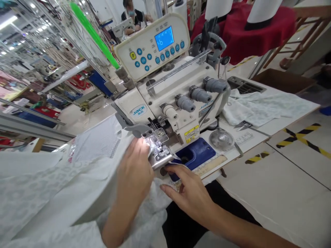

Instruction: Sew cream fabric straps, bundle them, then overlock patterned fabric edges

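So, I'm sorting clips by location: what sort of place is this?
Most likely a garment workshop: there's a Jack-branded sewing machine with pale patterned fabric beside it, and another person sits behind at a second machine.

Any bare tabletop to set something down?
A narrow strip of tabletop, right of the snips, between folded fabric and the front edge. Crowded: around the presser foot, with left hand, right hand and worked fabric.
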### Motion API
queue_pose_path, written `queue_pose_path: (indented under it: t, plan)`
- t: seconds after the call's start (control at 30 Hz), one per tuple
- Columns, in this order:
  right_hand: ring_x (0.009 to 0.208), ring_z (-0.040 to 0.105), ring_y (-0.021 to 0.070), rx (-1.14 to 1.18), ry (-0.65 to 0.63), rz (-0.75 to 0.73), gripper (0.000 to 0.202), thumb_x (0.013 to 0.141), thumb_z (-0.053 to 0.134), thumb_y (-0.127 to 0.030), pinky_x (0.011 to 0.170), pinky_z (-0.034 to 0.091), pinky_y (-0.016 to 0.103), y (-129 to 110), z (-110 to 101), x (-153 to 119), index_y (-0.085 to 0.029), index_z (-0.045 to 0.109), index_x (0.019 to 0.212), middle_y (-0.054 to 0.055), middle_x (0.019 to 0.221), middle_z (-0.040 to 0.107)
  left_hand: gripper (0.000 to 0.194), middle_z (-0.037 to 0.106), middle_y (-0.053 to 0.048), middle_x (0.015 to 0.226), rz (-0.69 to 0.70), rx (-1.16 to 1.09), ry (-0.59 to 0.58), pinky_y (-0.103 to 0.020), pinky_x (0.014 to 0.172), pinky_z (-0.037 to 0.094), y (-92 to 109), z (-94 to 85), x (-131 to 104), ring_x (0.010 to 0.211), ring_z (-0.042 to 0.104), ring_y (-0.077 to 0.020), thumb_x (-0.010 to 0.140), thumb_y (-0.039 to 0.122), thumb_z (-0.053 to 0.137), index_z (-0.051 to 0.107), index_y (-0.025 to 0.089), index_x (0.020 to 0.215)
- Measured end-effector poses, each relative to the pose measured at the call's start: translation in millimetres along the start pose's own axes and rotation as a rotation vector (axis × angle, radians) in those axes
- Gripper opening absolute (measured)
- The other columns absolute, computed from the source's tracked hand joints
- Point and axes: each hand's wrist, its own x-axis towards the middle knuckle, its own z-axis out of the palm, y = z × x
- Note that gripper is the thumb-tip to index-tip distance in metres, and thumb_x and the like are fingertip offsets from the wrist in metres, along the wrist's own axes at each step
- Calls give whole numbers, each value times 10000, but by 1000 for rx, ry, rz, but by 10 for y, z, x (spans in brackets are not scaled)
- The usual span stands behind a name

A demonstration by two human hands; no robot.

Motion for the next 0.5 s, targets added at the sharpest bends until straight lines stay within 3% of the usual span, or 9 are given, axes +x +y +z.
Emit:
queue_pose_path:
  t: [0.07,0.13,0.23,0.3,0.43,0.5]
  plan:
    - [830,648,197,-1,-81,76,281,868,650,-319,694,471,277,57,29,-55,-204,645,1123,45,951,712,258,663,-136,980,-72,-52,-120,-426,884,543,-123,-10,144,1064,618,-307,761,13,402,584,160,871]
    - [729,621,165,23,-119,94,179,932,560,-315,637,437,256,62,53,-67,-206,660,1033,16,830,692,221,649,-136,978,-70,-84,-175,-410,897,530,-258,24,281,1080,598,-300,745,22,399,538,190,784]
    - [597,495,117,32,-90,10,291,979,461,-298,548,339,239,-11,61,-38,-183,571,736,-19,661,558,209,651,-143,952,-7,-96,-194,-421,922,501,-418,109,449,1050,597,-301,743,41,391,532,194,754]
    - [571,417,102,53,-57,-51,358,984,442,-296,536,302,237,-82,34,-4,-185,457,644,-37,613,454,205,663,-141,923,-55,-99,-141,-438,912,494,-450,129,495,1016,608,-307,761,64,397,557,192,768]
    - [558,378,90,148,8,-74,352,980,451,-319,530,294,232,-164,-95,128,-181,452,656,-44,605,407,263,684,-135,1029,-367,-156,138,-460,853,508,-343,38,304,1000,636,-316,871,232,463,576,171,1101]
    - [552,373,91,136,68,-54,365,965,479,-342,525,287,238,-155,-184,261,-176,466,640,-42,591,404,405,678,-117,1126,-390,-235,105,-447,849,515,-308,4,136,1029,644,-302,895,302,486,482,185,1283]
